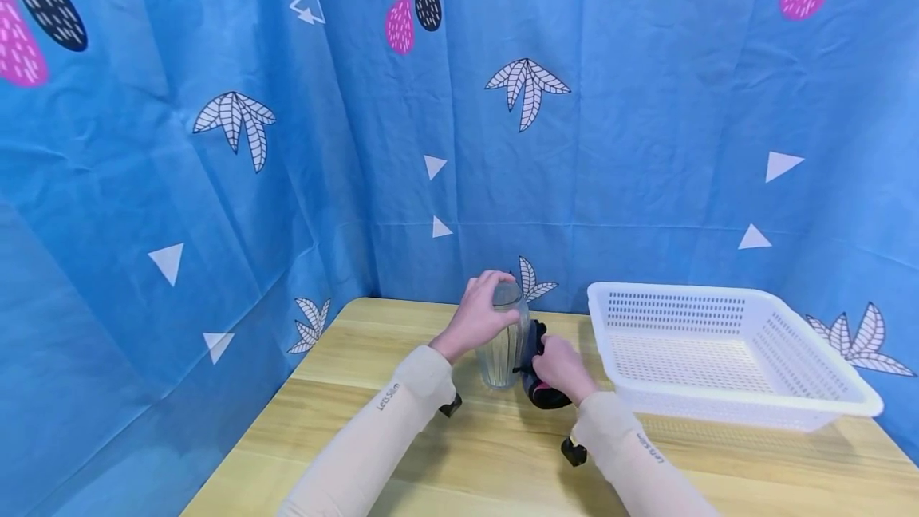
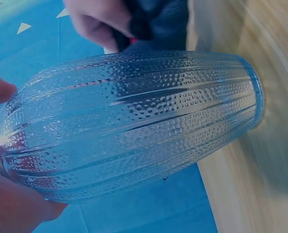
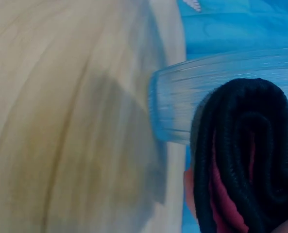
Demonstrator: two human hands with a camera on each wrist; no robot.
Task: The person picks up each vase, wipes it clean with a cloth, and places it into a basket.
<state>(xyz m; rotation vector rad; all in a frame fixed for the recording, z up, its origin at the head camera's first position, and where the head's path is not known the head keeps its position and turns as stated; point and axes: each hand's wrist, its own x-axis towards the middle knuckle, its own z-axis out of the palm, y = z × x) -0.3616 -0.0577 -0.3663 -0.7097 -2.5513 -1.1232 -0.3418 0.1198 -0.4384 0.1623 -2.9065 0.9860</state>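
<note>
A clear ribbed glass vase [image 1: 500,361] stands upright at the table's far part, with dimpled bands between its ribs in the left wrist view. Thumb and fingers of my left hand [image 1: 477,316] grip it around the upper end. On its right side, my right hand [image 1: 565,367] holds a thick folded dark cloth [image 3: 245,104] close to the glass. Black edging and a pink inner face show in its folds. Whether the cloth touches the vase is hard to tell. Most of the right fingers are hidden behind the cloth in the right wrist view.
A white plastic basket [image 1: 725,404] with slotted walls stands right of my right hand. Everything rests on a light wood-grain table [image 1: 345,389]. A blue patterned curtain [image 1: 617,182] hangs behind the table and along its left side.
</note>
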